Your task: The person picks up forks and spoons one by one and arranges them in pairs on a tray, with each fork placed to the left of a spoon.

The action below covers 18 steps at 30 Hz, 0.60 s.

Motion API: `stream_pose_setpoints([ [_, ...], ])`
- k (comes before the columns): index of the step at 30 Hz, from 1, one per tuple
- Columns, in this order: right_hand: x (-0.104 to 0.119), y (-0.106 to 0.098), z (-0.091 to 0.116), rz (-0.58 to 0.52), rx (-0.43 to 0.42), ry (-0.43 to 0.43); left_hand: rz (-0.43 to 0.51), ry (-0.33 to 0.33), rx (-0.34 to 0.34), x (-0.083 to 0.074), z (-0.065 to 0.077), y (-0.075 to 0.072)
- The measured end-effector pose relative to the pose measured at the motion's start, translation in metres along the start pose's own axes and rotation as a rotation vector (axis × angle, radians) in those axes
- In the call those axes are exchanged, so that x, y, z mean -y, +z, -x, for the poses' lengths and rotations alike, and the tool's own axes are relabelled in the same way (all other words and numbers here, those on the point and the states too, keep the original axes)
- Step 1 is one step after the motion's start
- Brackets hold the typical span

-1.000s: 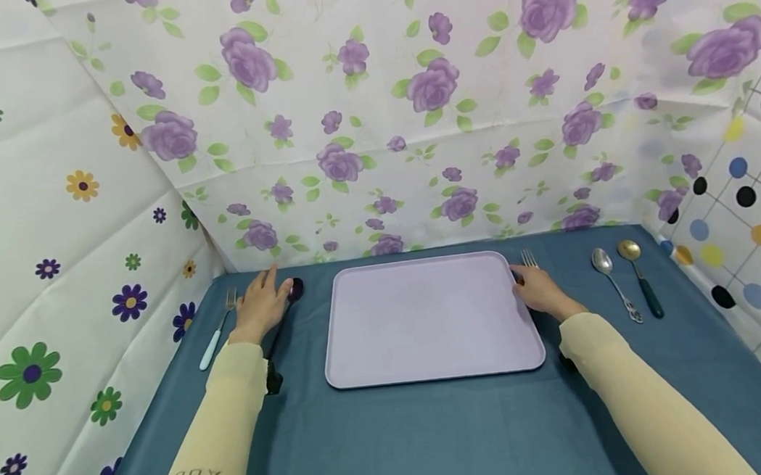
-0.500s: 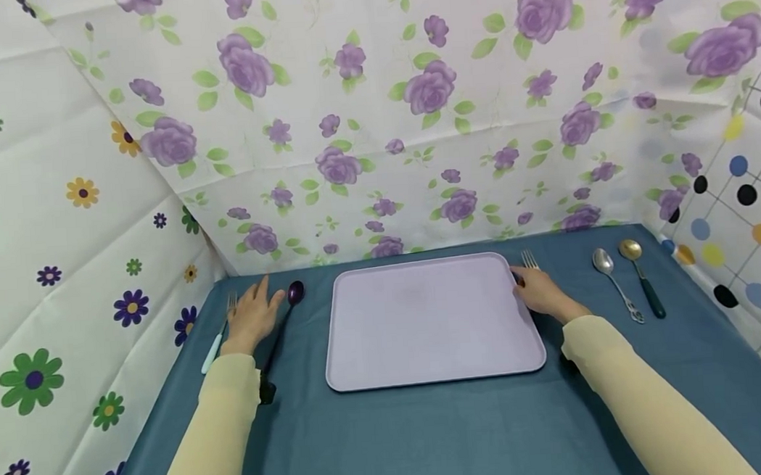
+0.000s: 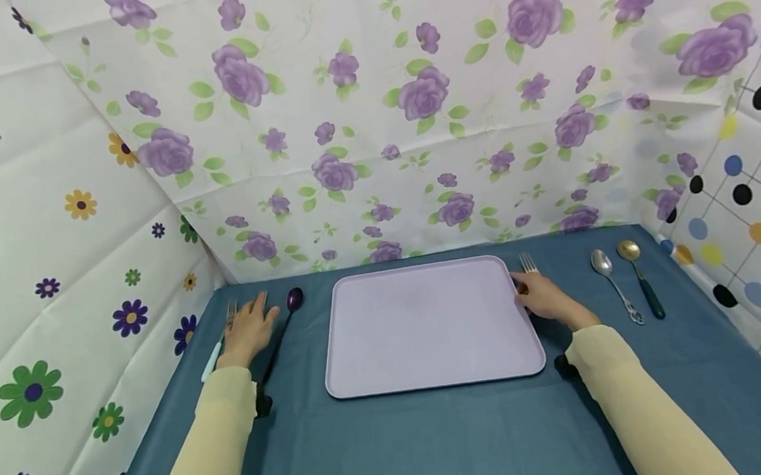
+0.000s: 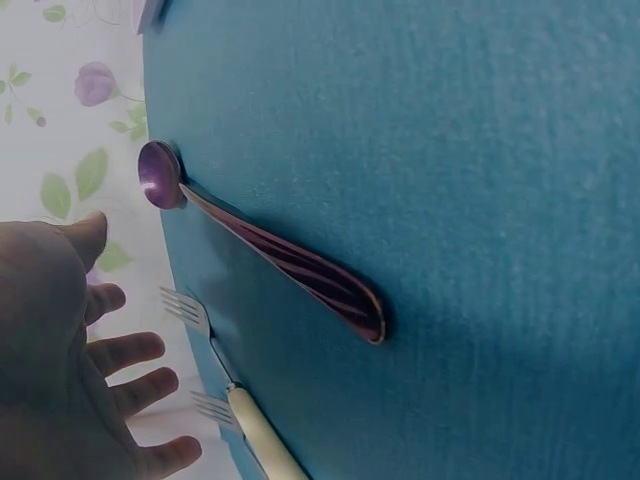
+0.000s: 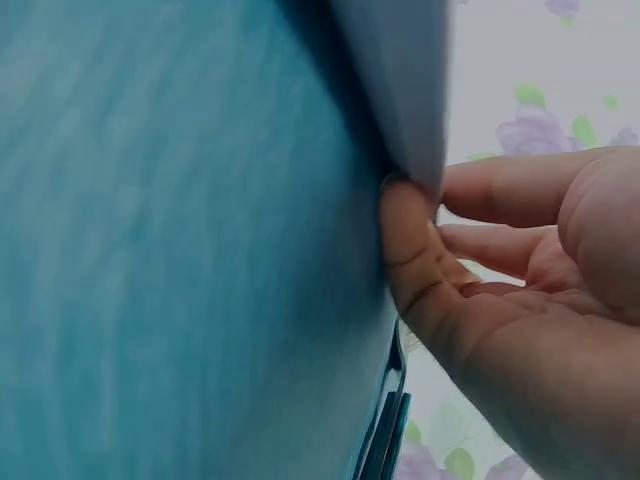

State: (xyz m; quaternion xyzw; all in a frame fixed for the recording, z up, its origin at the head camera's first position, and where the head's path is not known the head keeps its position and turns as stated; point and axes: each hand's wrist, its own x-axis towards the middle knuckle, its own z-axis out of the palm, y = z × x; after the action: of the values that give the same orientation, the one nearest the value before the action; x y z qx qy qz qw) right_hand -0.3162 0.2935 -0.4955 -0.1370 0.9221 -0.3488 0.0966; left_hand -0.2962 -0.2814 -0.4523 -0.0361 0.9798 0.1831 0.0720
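A pale lilac rectangular tray (image 3: 432,325) lies in the middle of the blue cloth. My right hand (image 3: 548,298) pinches its right edge, thumb on one side and fingers on the other in the right wrist view. Just beyond that hand the tines of a fork (image 3: 528,261) show; the rest is hidden. My left hand (image 3: 249,333) is over the left side with fingers spread, holding nothing. It overlaps a pale-handled fork (image 3: 212,361); the left wrist view shows a cream-handled fork (image 4: 255,430) with a second fork (image 4: 212,408) beside it. To its right lies a purple spoon (image 3: 295,299).
On the right lie a silver spoon (image 3: 603,264) with an ornate handle and a gold spoon (image 3: 629,251) with a dark green handle. A floral sheet (image 3: 361,130) rises behind the table, and patterned sheets border both sides.
My left hand has moved left, away from the purple spoon and over the pale-handled fork, leaving the spoon's bowl in plain view. My right hand stays at the tray's edge.
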Motion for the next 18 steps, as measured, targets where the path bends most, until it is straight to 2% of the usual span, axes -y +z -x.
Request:
stream_pose_setpoints([
  [11,0.001,-0.003,0.011,-0.015,-0.002,-0.061,-0.041,-0.025,-0.005,0.001,0.001,0.006],
  [18,-0.002,-0.001,0.006,-0.057,0.019,-0.077,-0.037,-0.061,-0.008,0.002,0.000,0.008],
])
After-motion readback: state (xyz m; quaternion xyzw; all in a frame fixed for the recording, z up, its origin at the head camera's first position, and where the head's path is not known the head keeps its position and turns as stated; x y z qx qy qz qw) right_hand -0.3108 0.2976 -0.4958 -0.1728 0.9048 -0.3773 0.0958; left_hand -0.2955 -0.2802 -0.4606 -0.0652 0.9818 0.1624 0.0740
